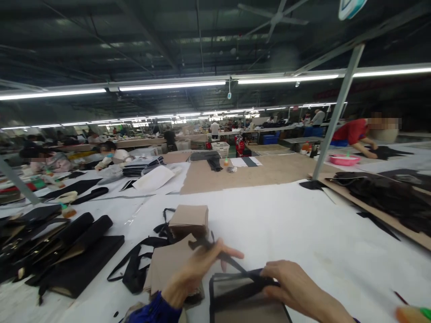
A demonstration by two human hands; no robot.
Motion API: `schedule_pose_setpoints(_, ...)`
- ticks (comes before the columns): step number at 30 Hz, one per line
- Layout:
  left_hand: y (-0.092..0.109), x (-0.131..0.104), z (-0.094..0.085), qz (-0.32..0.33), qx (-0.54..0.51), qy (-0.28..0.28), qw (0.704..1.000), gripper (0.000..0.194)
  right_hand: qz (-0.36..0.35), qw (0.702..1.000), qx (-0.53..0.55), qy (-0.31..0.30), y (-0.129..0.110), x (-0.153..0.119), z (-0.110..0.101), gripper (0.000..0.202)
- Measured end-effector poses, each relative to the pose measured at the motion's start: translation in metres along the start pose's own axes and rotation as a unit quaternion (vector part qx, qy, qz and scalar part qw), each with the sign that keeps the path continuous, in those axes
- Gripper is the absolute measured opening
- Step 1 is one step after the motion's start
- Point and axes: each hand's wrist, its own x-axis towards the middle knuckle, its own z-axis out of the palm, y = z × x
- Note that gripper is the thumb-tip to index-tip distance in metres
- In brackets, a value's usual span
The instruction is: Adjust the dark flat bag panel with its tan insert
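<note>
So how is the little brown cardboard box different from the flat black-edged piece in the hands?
The small brown cardboard box stands untouched on the white table; the flat black-edged grey panel lies low, with the left hand and the right hand on its black strap. The box is plain brown; the panel is grey, rimmed black. Both are rectangular.

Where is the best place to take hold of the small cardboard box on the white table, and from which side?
Probably from above, by its two side walls: the cardboard box stands upright with its top bare. Black straps lie at its left and front, so a low approach may catch them.
</note>
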Motion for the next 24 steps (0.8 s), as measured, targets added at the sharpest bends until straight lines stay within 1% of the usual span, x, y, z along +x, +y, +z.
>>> schedule_pose_setpoints(1, -0.005, 0.002, 0.008, 0.008, -0.119, -0.026, 0.993, 0.05, 0.01, 1.0, 0.004, 0.021, 0.004, -0.003, -0.003, 0.009)
schedule_pose_setpoints(2, -0.011, 0.005, 0.016, 0.009, -0.219, -0.048, 0.975, 0.047, 0.027, 0.998, 0.021, 0.053, 0.009, -0.006, -0.006, 0.017)
schedule_pose_setpoints(3, -0.018, 0.008, 0.024, 0.002, -0.284, -0.062, 0.957, 0.045, 0.047, 0.994, 0.04, 0.09, 0.016, -0.01, -0.01, 0.025)
schedule_pose_setpoints(4, -0.024, 0.012, 0.032, -0.011, -0.303, -0.061, 0.951, 0.043, 0.072, 0.987, 0.068, 0.124, 0.022, -0.014, -0.014, 0.032)
schedule_pose_setpoints(5, -0.029, 0.014, 0.039, -0.03, -0.271, -0.05, 0.961, 0.042, 0.097, 0.977, 0.108, 0.157, 0.029, -0.02, -0.017, 0.036)
schedule_pose_setpoints(6, -0.032, 0.016, 0.046, -0.048, -0.201, -0.033, 0.978, 0.038, 0.117, 0.961, 0.163, 0.19, 0.035, -0.027, -0.02, 0.038)
schedule_pose_setpoints(7, -0.034, 0.017, 0.052, -0.059, -0.108, -0.017, 0.992, 0.032, 0.128, 0.94, 0.228, 0.219, 0.04, -0.036, -0.023, 0.038)
schedule_pose_setpoints(8, -0.034, 0.017, 0.057, -0.065, -0.004, -0.004, 0.998, 0.026, 0.132, 0.913, 0.296, 0.248, 0.043, -0.045, -0.025, 0.039)
schedule_pose_setpoints(9, -0.033, 0.017, 0.062, -0.067, 0.093, 0.006, 0.993, 0.026, 0.131, 0.882, 0.359, 0.277, 0.045, -0.055, -0.026, 0.039)
schedule_pose_setpoints(10, -0.031, 0.015, 0.066, -0.067, 0.174, 0.009, 0.982, 0.038, 0.124, 0.851, 0.408, 0.306, 0.045, -0.065, -0.028, 0.038)
schedule_pose_setpoints(12, -0.028, 0.013, 0.074, -0.072, 0.303, -0.009, 0.95, 0.068, 0.092, 0.805, 0.471, 0.349, 0.042, -0.086, -0.03, 0.036)
schedule_pose_setpoints(13, -0.027, 0.013, 0.077, -0.08, 0.356, -0.031, 0.93, 0.078, 0.075, 0.785, 0.495, 0.364, 0.039, -0.096, -0.031, 0.035)
schedule_pose_setpoints(14, -0.027, 0.012, 0.081, -0.091, 0.404, -0.056, 0.908, 0.082, 0.059, 0.768, 0.514, 0.376, 0.037, -0.105, -0.033, 0.034)
schedule_pose_setpoints(15, -0.028, 0.013, 0.084, -0.1, 0.447, -0.081, 0.885, 0.081, 0.045, 0.752, 0.532, 0.386, 0.035, -0.113, -0.034, 0.032)
schedule_pose_setpoints(16, -0.03, 0.014, 0.088, -0.106, 0.484, -0.102, 0.862, 0.075, 0.035, 0.736, 0.549, 0.396, 0.035, -0.12, -0.035, 0.031)
schedule_pose_setpoints(17, -0.033, 0.015, 0.091, -0.114, 0.513, -0.118, 0.843, 0.065, 0.034, 0.724, 0.561, 0.401, 0.036, -0.126, -0.036, 0.029)
schedule_pose_setpoints(18, -0.037, 0.017, 0.094, -0.118, 0.531, -0.134, 0.828, 0.055, 0.042, 0.718, 0.566, 0.403, 0.039, -0.13, -0.035, 0.028)
schedule_pose_setpoints(19, -0.041, 0.018, 0.096, -0.121, 0.54, -0.151, 0.819, 0.045, 0.06, 0.726, 0.558, 0.397, 0.043, -0.133, -0.034, 0.029)
schedule_pose_setpoints(20, -0.046, 0.02, 0.097, -0.121, 0.54, -0.167, 0.816, 0.038, 0.084, 0.751, 0.532, 0.382, 0.047, -0.134, -0.031, 0.03)
schedule_pose_setpoints(21, -0.052, 0.021, 0.098, -0.116, 0.533, -0.18, 0.818, 0.034, 0.11, 0.789, 0.487, 0.357, 0.051, -0.135, -0.027, 0.031)
schedule_pose_setpoints(22, -0.058, 0.021, 0.099, -0.109, 0.521, -0.187, 0.825, 0.034, 0.127, 0.835, 0.428, 0.322, 0.054, -0.134, -0.02, 0.032)
schedule_pose_setpoints(23, -0.064, 0.021, 0.098, -0.099, 0.506, -0.185, 0.836, 0.036, 0.125, 0.878, 0.37, 0.276, 0.057, -0.132, -0.013, 0.036)
schedule_pose_setpoints(24, -0.069, 0.021, 0.097, -0.09, 0.489, -0.175, 0.85, 0.039, 0.111, 0.914, 0.321, 0.221, 0.059, -0.13, -0.003, 0.046)
